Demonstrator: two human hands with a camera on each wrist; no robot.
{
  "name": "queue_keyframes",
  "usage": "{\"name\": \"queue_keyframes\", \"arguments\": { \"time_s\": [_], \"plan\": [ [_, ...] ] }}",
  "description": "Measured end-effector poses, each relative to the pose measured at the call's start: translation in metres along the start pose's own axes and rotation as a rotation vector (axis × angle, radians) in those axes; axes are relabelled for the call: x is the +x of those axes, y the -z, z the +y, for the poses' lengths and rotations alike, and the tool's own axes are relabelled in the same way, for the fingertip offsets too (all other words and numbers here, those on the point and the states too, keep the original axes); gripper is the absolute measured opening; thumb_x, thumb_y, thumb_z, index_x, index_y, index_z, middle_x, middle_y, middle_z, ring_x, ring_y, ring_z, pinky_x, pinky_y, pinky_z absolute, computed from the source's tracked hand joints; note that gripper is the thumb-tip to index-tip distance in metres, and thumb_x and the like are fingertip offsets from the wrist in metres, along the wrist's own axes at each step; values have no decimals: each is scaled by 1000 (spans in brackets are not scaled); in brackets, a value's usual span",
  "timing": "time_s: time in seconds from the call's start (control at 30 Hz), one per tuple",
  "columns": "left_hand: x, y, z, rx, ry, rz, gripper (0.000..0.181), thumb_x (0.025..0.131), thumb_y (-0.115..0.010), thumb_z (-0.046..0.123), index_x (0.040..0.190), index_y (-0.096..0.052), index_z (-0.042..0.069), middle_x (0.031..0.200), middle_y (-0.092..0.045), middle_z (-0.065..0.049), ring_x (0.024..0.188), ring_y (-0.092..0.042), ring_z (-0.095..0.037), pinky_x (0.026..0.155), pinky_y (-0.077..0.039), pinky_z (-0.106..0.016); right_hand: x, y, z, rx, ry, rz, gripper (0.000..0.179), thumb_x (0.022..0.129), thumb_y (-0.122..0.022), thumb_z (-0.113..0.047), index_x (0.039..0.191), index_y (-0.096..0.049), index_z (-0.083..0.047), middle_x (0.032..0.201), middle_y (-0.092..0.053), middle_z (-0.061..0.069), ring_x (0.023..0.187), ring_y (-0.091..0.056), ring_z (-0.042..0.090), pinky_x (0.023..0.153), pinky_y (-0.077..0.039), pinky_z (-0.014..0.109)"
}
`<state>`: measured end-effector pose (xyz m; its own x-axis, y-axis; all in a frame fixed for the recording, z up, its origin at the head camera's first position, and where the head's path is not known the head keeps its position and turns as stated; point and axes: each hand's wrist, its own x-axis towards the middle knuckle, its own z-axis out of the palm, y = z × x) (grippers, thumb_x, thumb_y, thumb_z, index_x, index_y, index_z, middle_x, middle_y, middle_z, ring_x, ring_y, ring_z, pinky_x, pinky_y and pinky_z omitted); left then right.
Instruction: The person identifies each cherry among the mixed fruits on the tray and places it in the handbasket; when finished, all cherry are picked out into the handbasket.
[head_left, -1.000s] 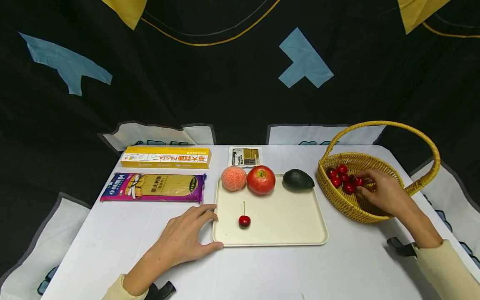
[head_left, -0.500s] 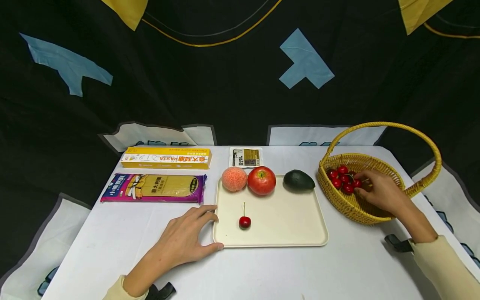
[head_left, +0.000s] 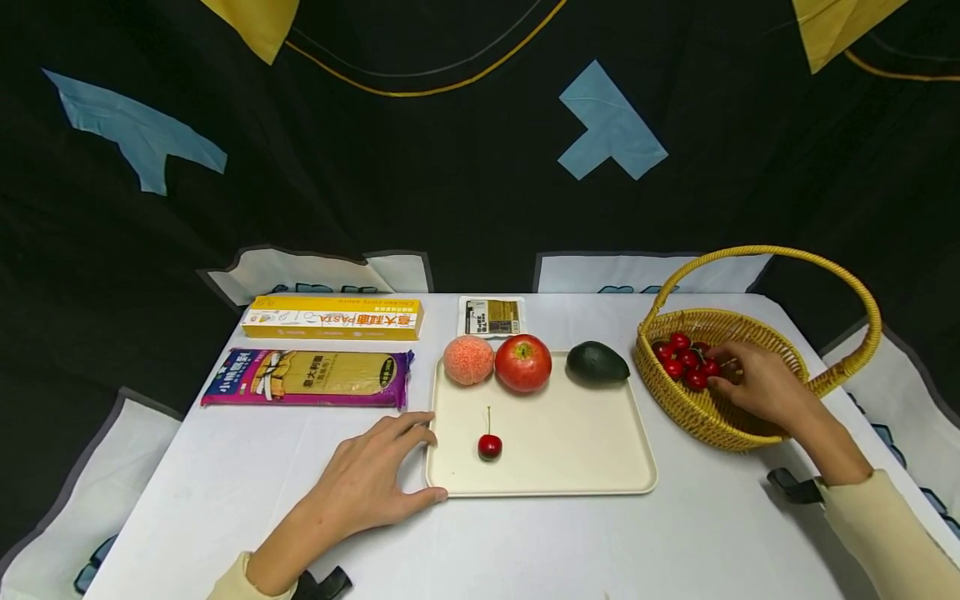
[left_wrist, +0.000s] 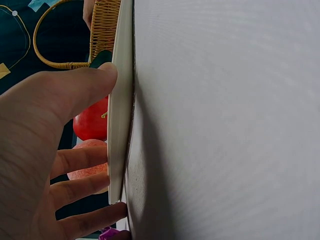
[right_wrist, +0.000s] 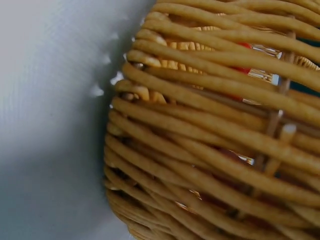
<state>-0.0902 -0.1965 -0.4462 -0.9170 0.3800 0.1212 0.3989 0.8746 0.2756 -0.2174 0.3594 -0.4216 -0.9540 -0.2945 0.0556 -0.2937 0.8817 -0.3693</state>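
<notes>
My right hand (head_left: pixel 761 382) reaches into the yellow wicker basket (head_left: pixel 697 421) at the right, thumb and fingertips pinching a red cherry (head_left: pixel 710 367) at the edge of a small pile. Several more cherries (head_left: pixel 672 367) lie at the basket's left side. Only the basket's weave (right_wrist: pixel 210 130) fills most of the right wrist view, which hides that hand. My left hand (head_left: pixel 371 475) rests at the left end of a cream tray (head_left: pixel 570 450), thumb near its front corner and fingers spread along its rim. One stemmed cherry (head_left: pixel 490 447) sits on the tray.
A peach-like pink fruit (head_left: pixel 468 360), a red apple (head_left: pixel 522 363) and a dark green avocado (head_left: pixel 597 362) line the tray's back edge. Behind it lies a small packet (head_left: pixel 492 316). Left of the tray are a yellow pasta box (head_left: pixel 332 317) and a purple noodle pack (head_left: pixel 307 377). The basket's handle (head_left: pixel 765 249) arches high.
Inside the basket, my right fingertips have shifted slightly left, and the cherries there have moved a little. The left hand and tray stay put.
</notes>
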Motion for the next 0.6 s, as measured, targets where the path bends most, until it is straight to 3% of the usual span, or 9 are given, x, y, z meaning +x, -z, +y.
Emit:
{"name": "queue_keyframes", "arguments": {
  "time_s": [0.27, 0.6],
  "plan": [
    [-1, 0, 0, 3, -4, 4, 61, 78, -85, 71, 121, -72, 30, 155, -59, 5, 137, -61, -22, 82, -60, -53, -4, 4, -9, -55, 25, 65, 40, 94, -81, -8, 127, -65, 8, 117, -71, 32, 103, -71, 50, 87, -58, 66],
    [-1, 0, 0, 5, -6, 5, 60, 77, -86, 70, 120, -72, 30, 155, -60, 4, 136, -61, -24, 83, -61, -54, -6, 7, -53, -52, 35, 204, 38, 95, -81, -11, 128, -69, 3, 120, -72, 28, 103, -71, 45, 85, -58, 66]
  ]
}}
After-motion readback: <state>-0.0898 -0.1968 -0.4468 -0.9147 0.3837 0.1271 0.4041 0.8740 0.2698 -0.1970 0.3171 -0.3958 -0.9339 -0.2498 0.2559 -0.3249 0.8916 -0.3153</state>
